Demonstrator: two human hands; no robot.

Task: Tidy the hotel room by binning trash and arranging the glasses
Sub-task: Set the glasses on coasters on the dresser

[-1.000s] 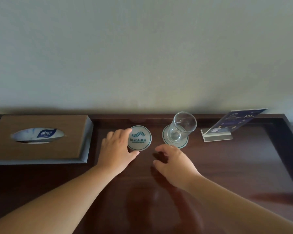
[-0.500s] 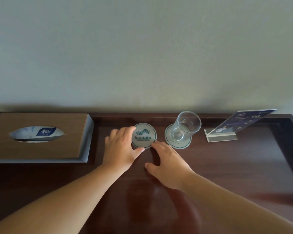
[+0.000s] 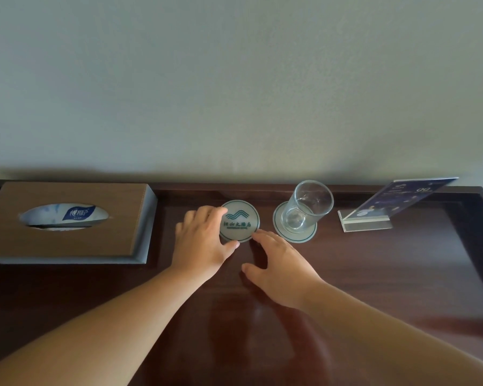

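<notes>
Fingers of the left hand (image 3: 202,245) cup the round matte coaster (image 3: 241,222); the right hand (image 3: 283,274), fingers loosely straight, touches its rim on the glossy desk (image 3: 379,277).

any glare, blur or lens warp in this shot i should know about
Head view: dim, even light, a soft shadow under the right hand; a dull sheen mirrors the arms on the desk near the bottom; wide-angle warp leans the glass outward; glass and logo coaster look sharp; the sign has fine print too small to read.
</notes>
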